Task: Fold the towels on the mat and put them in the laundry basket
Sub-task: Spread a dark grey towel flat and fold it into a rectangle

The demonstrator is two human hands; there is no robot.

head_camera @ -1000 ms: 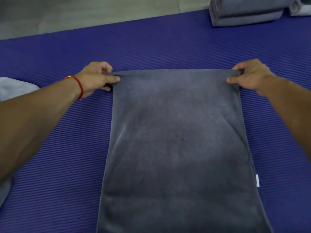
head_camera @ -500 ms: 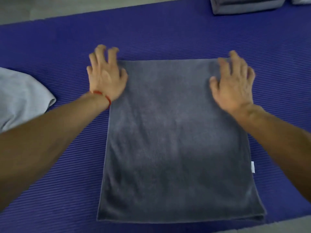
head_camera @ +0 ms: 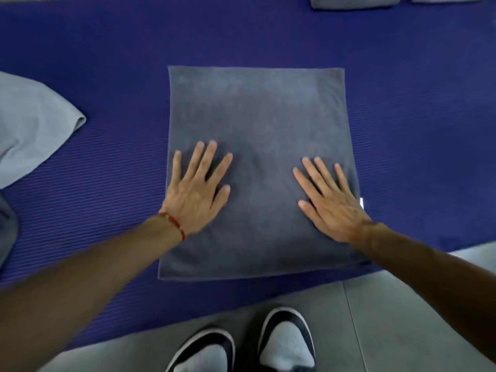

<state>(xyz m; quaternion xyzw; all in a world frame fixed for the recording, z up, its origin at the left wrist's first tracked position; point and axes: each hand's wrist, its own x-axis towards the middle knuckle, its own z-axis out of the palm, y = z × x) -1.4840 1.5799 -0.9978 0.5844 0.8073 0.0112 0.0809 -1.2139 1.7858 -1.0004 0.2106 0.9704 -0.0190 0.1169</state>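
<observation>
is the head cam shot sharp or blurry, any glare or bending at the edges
Head view: soft, even light with no glare; the dark grey towel looks smooth, its pile smeared; both hands, left hand and right hand, are fairly sharp, while the forearms blur toward the frame edges; the purple mat edge bows from wide-angle distortion.

Both forearms are bare, with no sleeves showing; a thin red cord bracelet (head_camera: 174,225) circles the left wrist, and the feet wear black-and-white sneakers (head_camera: 243,347) with white toe caps
</observation>
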